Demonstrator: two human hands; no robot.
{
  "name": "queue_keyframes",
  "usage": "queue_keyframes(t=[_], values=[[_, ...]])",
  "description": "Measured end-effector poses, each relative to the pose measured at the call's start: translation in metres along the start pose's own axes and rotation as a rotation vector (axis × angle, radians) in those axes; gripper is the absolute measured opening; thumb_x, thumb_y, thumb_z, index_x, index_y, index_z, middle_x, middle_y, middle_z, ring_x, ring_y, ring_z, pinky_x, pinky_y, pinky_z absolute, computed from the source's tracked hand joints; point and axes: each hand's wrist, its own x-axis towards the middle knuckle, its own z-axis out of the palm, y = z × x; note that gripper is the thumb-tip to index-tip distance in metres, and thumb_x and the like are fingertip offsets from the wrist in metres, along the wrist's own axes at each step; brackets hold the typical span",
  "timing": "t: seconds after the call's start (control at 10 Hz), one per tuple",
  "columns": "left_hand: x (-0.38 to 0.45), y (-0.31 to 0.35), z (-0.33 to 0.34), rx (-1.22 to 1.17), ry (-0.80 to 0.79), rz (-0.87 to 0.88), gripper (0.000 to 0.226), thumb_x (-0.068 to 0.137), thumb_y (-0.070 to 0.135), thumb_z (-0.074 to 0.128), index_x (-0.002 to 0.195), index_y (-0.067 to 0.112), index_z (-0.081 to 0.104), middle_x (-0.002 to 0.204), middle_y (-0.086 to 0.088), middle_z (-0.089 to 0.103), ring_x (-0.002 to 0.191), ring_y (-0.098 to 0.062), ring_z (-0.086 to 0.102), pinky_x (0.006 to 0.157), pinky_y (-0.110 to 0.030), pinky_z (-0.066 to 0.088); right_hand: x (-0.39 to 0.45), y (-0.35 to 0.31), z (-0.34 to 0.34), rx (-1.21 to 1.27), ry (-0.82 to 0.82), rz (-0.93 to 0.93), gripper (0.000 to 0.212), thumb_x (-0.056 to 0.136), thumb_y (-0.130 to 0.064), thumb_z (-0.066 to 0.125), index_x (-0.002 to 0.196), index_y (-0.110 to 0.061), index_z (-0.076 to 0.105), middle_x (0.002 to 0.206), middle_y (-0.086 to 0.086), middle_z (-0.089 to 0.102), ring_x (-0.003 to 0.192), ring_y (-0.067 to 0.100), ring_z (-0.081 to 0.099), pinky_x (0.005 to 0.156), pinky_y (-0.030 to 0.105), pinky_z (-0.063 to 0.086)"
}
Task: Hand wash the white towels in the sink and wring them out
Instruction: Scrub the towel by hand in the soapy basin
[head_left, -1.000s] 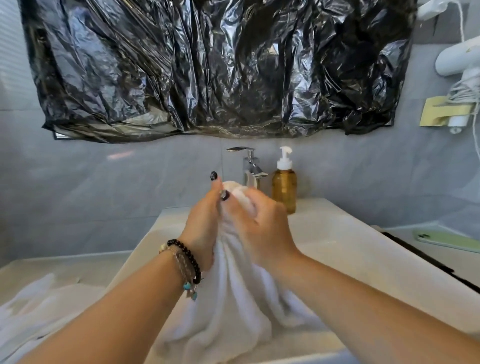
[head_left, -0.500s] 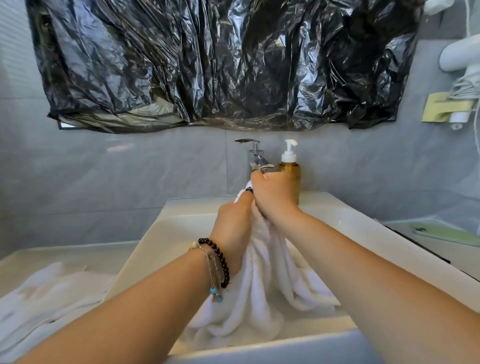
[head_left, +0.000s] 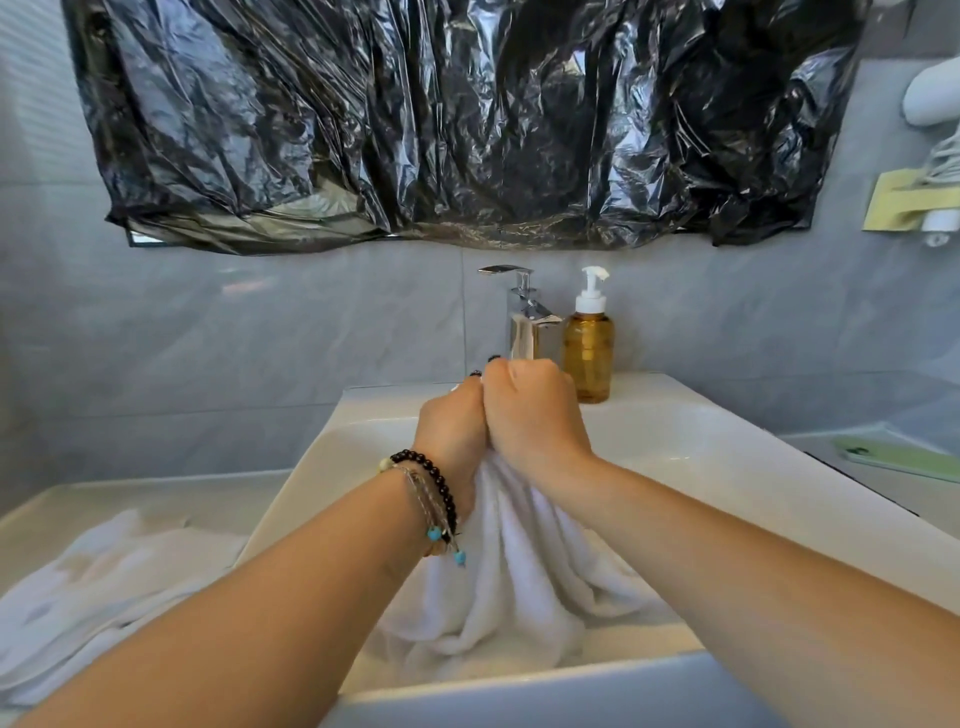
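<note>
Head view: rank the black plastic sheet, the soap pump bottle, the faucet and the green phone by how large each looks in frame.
1. black plastic sheet, by far the largest.
2. soap pump bottle.
3. faucet and green phone: these look alike in area; the faucet's base is hidden behind the hands and the phone runs off the frame edge, so unranked.

Left hand (head_left: 451, 431) and right hand (head_left: 530, 410) pressed together over the sink (head_left: 727, 452), both gripping a bunched white towel (head_left: 514, 571) hanging into the basin. Second towel (head_left: 104, 582) on the counter at left. Faucet (head_left: 524, 312) and soap bottle (head_left: 588, 348) just behind.
</note>
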Motion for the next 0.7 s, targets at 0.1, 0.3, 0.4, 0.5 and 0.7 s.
queue_keyframes(t=[0.1, 0.3, 0.4, 0.5, 0.7], values=[[0.000, 0.003, -0.006, -0.057, -0.013, -0.022, 0.027, 0.090, 0.022, 0.059, 0.063, 0.016, 0.057, 0.059, -0.004, 0.055, 0.063, -0.022, 0.052, 0.065, -0.032, 0.040, -0.014, -0.007, 0.000, 0.014, -0.049, -0.104, 0.050, 0.095, -0.015, 0.042, 0.046, -0.018, 0.033, 0.050, 0.001, 0.036, 0.059, 0.023, 0.041, 0.056, 0.031, 0.031], [0.001, 0.028, 0.027, -0.008, -0.018, -0.004, 0.019, 0.086, 0.027, 0.050, 0.073, 0.013, 0.054, 0.066, -0.009, 0.053, 0.063, -0.023, 0.053, 0.064, -0.032, 0.042, 0.042, -0.005, -0.020, 0.174, 0.102, 0.200, 0.041, 0.093, -0.017, 0.048, 0.052, -0.015, 0.044, 0.064, 0.006, 0.053, 0.071, 0.026, 0.050, 0.060, 0.030, 0.035], [0.021, 0.030, 0.023, 0.023, -0.020, 0.027, 0.029, 0.095, 0.013, 0.047, 0.066, 0.014, 0.047, 0.058, -0.003, 0.047, 0.054, -0.018, 0.044, 0.052, -0.026, 0.035, 0.019, -0.003, -0.014, 0.042, 0.040, -0.057, 0.050, 0.096, -0.019, 0.044, 0.047, -0.018, 0.034, 0.050, 0.001, 0.040, 0.057, 0.022, 0.040, 0.051, 0.031, 0.026], [0.023, 0.024, 0.027, 0.042, -0.151, 0.002, 0.016, 0.083, 0.020, 0.057, 0.069, 0.013, 0.054, 0.060, -0.007, 0.053, 0.055, -0.020, 0.052, 0.052, -0.025, 0.038, 0.030, 0.009, -0.015, 0.048, 0.027, -0.033, 0.053, 0.094, -0.014, 0.046, 0.044, -0.016, 0.030, 0.040, -0.002, 0.033, 0.049, 0.015, 0.031, 0.048, 0.030, 0.024], [0.026, 0.015, 0.038, 0.239, -0.089, 0.155, 0.021, 0.083, 0.040, 0.049, 0.081, 0.022, 0.059, 0.096, -0.009, 0.062, 0.087, -0.023, 0.058, 0.089, -0.046, 0.054, 0.053, 0.027, -0.020, 0.246, 0.072, 0.138, 0.048, 0.092, -0.013, 0.048, 0.046, -0.018, 0.037, 0.048, -0.001, 0.039, 0.064, 0.025, 0.043, 0.060, 0.031, 0.032]])
